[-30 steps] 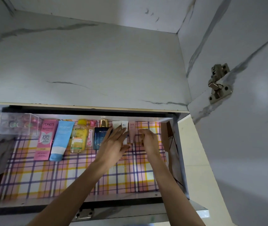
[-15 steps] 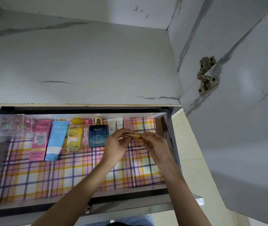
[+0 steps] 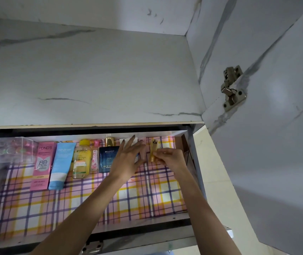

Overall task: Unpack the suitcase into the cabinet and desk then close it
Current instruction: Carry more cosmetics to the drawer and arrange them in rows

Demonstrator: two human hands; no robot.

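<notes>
I look into an open cabinet drawer (image 3: 187,219) lined with plaid paper. Along its back lie a pink Pond's box (image 3: 43,166), a blue tube (image 3: 60,166), a yellow Garnier bottle (image 3: 82,159), a small pink tube (image 3: 94,160) and a dark blue perfume box (image 3: 107,159). My right hand (image 3: 171,158) pinches a small gold tube (image 3: 153,150) at its lower end, laying it at the back right. My left hand (image 3: 128,159) lies with straight fingers over small white tubes (image 3: 128,141) beside it. The suitcase is out of view.
A clear plastic box (image 3: 9,150) of small round items stands at the drawer's back left. A marbled shelf (image 3: 91,80) overhangs the drawer. The open cabinet door (image 3: 276,126) with its metal hinge (image 3: 231,89) stands to the right.
The gold tube, held crosswise between both hands half a second ago, now points lengthwise at the back right. My left hand has let go of it and spread flat.
</notes>
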